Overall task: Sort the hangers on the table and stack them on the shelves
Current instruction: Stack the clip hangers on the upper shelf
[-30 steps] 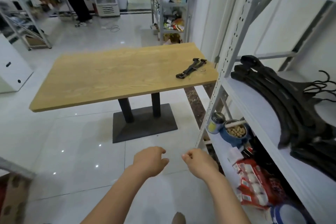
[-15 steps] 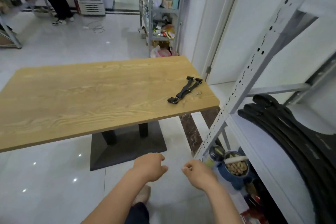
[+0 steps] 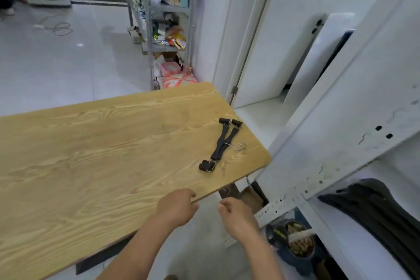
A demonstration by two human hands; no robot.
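- I see the wooden table [image 3: 91,154] filling my view from 9 o'clock to the centre, its grain running lengthwise.
- A metal rack [image 3: 163,18] crowded with packets stands at 12 o'clock beyond the table.
- My left hand [image 3: 176,208] is at 6 o'clock over the table's near edge, fingers loosely curled and grasping nothing. I cannot tell whether it touches the wood.
- The clip hangers [image 3: 223,145] lie on the table near its right corner, at 1 o'clock from the left hand. They are two slim black bars crossed in a narrow X, with black clips at each end and thin wire hooks at the middle.
- My right hand [image 3: 236,215] hangs just off the table edge, relaxed and holding nothing.
- The white shelf frame [image 3: 318,166] slants across 3 o'clock.
- A stack of curved black hangers [image 3: 375,207] rests on its shelf at 4 o'clock.
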